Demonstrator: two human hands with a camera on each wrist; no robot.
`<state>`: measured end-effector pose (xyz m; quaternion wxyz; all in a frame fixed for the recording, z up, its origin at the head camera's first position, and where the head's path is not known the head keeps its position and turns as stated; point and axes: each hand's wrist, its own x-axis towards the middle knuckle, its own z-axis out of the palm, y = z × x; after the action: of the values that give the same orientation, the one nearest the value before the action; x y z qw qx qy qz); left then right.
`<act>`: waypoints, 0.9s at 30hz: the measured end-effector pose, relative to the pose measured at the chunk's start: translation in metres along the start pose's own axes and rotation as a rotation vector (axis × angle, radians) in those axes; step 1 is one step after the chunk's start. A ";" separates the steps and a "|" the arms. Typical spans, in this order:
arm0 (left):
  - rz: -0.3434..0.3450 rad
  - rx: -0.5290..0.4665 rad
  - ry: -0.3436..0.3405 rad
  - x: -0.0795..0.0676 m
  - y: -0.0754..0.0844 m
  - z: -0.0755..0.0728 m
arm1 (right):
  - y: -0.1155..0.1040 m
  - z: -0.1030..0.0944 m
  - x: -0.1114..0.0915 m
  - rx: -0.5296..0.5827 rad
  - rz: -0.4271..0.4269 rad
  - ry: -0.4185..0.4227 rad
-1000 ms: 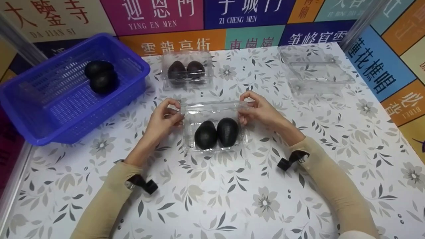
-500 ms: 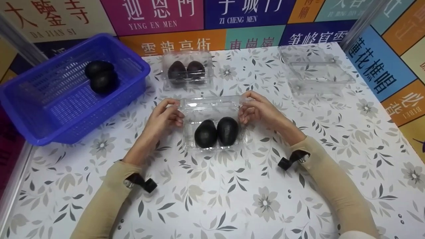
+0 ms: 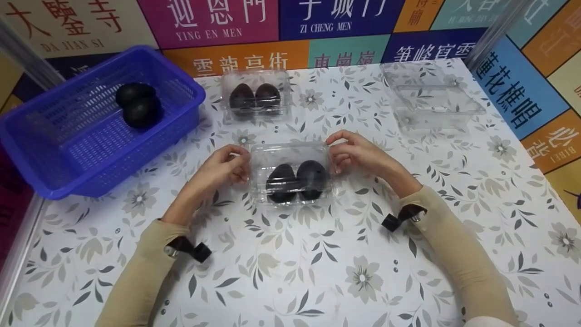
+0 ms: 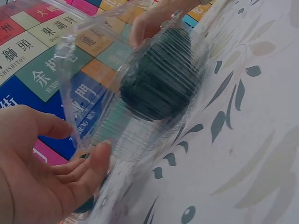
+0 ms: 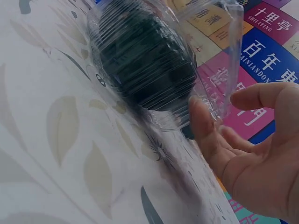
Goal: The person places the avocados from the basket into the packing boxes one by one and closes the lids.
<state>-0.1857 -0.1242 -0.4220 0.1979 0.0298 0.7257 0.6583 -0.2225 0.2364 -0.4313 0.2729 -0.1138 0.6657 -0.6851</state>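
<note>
In front of the person is a clear plastic clamshell box (image 3: pixel 292 152) with two dark avocados (image 3: pixel 281 184) inside. Its lid (image 4: pixel 70 88) stands partly raised, leaning over the fruit. The left hand (image 3: pixel 222 168) is at the box's left side, index fingertip at the lid's edge and thumb beside the base. At the opposite side, the right hand (image 3: pixel 358 152) has its index fingertip at the lid edge and its thumb near the base corner (image 5: pixel 175 119). Fingers of both hands are loosely bent, with a gap between thumb and index.
A blue plastic basket (image 3: pixel 91 168) with two dark avocados (image 3: pixel 140 111) stands at the left. Behind the box is another clamshell (image 3: pixel 256 113) holding two avocados. An open clamshell (image 3: pixel 438 109) without fruit lies at the back right. A flower-patterned cover (image 3: pixel 290 281) lies on the table.
The lid has tipped toward the person and now lies over the avocados in view. Both hands have come lower and nearer to the person with it. The basket and other boxes have not moved.
</note>
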 end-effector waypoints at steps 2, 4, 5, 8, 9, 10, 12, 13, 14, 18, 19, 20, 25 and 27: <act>-0.022 0.032 -0.054 -0.002 0.001 -0.002 | -0.002 -0.002 -0.001 -0.047 0.036 -0.041; -0.031 0.060 -0.093 -0.003 0.003 -0.003 | -0.004 -0.002 -0.003 -0.110 0.062 -0.070; -0.031 0.064 -0.106 -0.003 0.003 -0.004 | -0.005 -0.002 -0.003 -0.139 0.073 -0.077; -0.021 0.080 -0.117 -0.004 0.004 -0.004 | -0.006 -0.001 -0.003 -0.176 0.085 -0.085; -0.016 0.083 -0.116 -0.004 0.004 -0.004 | -0.006 0.000 -0.003 -0.171 0.087 -0.085; -0.010 0.087 -0.111 -0.004 0.004 -0.003 | -0.006 0.000 -0.003 -0.163 0.087 -0.084; 0.001 0.105 -0.098 -0.003 0.003 -0.003 | -0.004 0.001 -0.002 -0.140 0.077 -0.082; 0.006 0.109 -0.091 -0.002 0.002 -0.003 | -0.004 0.001 -0.001 -0.129 0.069 -0.079; 0.009 0.110 -0.080 -0.001 0.002 -0.002 | -0.003 0.001 -0.001 -0.121 0.060 -0.072; 0.043 0.102 -0.042 0.000 0.000 0.000 | -0.003 0.001 -0.001 -0.111 0.023 -0.034; 0.054 0.097 -0.034 0.001 -0.001 0.000 | -0.003 0.001 -0.001 -0.110 0.017 -0.022; 0.064 0.090 -0.028 0.001 -0.001 0.000 | -0.003 0.001 -0.001 -0.110 0.013 -0.012; 0.091 0.049 -0.015 0.001 -0.001 0.001 | -0.004 0.000 0.000 -0.123 -0.004 0.028; 0.092 0.035 -0.017 0.001 -0.001 0.001 | -0.004 0.000 0.000 -0.137 -0.012 0.034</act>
<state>-0.1855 -0.1230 -0.4234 0.1731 0.0722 0.7333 0.6535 -0.2236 0.2365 -0.4272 0.2491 -0.1247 0.7149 -0.6413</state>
